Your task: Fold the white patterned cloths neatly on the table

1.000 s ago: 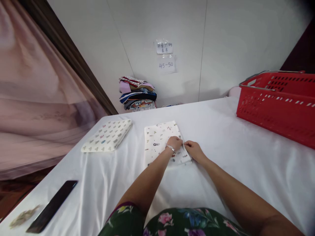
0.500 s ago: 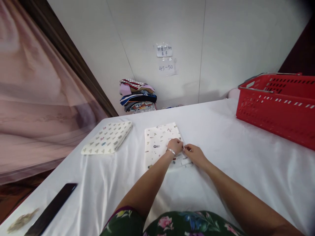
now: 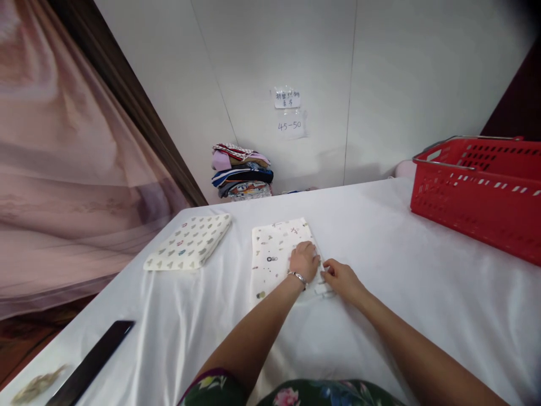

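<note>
A white cloth (image 3: 270, 248) with small scattered prints lies folded flat on the white-covered table (image 3: 380, 225). My left hand (image 3: 305, 261), with a silver bracelet at the wrist, rests palm down on the cloth's right part, fingers stretched out. At the cloth's right edge, my right hand (image 3: 340, 278) pinches the border between thumb and forefinger. Part of the cloth is covered by my left hand and forearm. Farther left lies another folded cloth (image 3: 188, 242), cream with grey cloud-like shapes.
A red basket (image 3: 477, 197) with a metal handle stands at the right. A pile of folded clothes (image 3: 243, 172) sits by the wall beyond the table. A long black object (image 3: 93, 361) lies front left, near a beige bundle (image 3: 38, 386). A pink curtain (image 3: 63, 169) hangs left.
My left hand has gone from pinching near the cloth's right edge to lying flat on it. My right hand stays at the edge. The whole view has shifted slightly.
</note>
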Demonstrator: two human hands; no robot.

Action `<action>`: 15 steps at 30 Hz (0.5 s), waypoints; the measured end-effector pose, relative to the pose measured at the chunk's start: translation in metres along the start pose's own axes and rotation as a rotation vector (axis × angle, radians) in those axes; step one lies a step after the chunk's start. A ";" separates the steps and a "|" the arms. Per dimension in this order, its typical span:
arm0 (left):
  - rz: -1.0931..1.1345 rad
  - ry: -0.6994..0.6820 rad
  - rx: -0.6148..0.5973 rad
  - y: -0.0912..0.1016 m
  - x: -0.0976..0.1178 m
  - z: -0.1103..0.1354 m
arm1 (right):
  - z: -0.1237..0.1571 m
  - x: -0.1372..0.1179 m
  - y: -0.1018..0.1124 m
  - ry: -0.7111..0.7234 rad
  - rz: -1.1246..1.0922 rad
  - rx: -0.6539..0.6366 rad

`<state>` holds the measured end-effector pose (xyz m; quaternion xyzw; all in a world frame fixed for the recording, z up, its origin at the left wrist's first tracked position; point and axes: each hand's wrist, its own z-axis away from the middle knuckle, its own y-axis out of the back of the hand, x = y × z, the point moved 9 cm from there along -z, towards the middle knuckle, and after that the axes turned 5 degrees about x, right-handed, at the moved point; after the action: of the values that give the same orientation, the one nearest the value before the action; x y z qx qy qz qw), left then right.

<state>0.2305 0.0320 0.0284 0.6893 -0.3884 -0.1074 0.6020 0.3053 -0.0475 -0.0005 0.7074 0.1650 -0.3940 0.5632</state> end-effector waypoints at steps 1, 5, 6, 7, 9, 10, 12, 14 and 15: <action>-0.013 -0.021 -0.007 -0.003 0.001 0.001 | 0.000 0.001 -0.001 0.002 -0.001 -0.009; -0.089 -0.097 -0.033 -0.011 0.008 0.004 | -0.002 0.004 -0.004 0.011 0.023 -0.048; -0.102 -0.105 -0.030 -0.012 0.009 0.004 | -0.002 0.004 -0.004 0.016 0.041 -0.054; -0.110 -0.109 -0.031 -0.011 0.010 0.004 | -0.001 0.002 -0.003 0.025 0.062 -0.057; -0.107 -0.102 -0.057 -0.010 0.010 0.003 | 0.000 -0.002 -0.001 0.045 0.103 -0.064; -0.098 -0.095 -0.078 -0.010 0.010 0.004 | 0.001 -0.003 -0.001 0.051 0.115 -0.069; -0.079 -0.095 -0.113 -0.007 0.012 0.008 | 0.003 -0.005 0.000 0.060 0.110 -0.084; -0.069 -0.120 -0.123 -0.004 0.016 0.017 | 0.004 -0.004 0.001 0.070 0.072 -0.112; -0.068 -0.138 -0.124 -0.003 0.019 0.023 | 0.003 -0.003 0.002 0.076 0.055 -0.130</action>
<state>0.2301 0.0022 0.0259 0.6545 -0.3980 -0.1986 0.6113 0.3036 -0.0505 0.0031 0.6882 0.1919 -0.3397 0.6117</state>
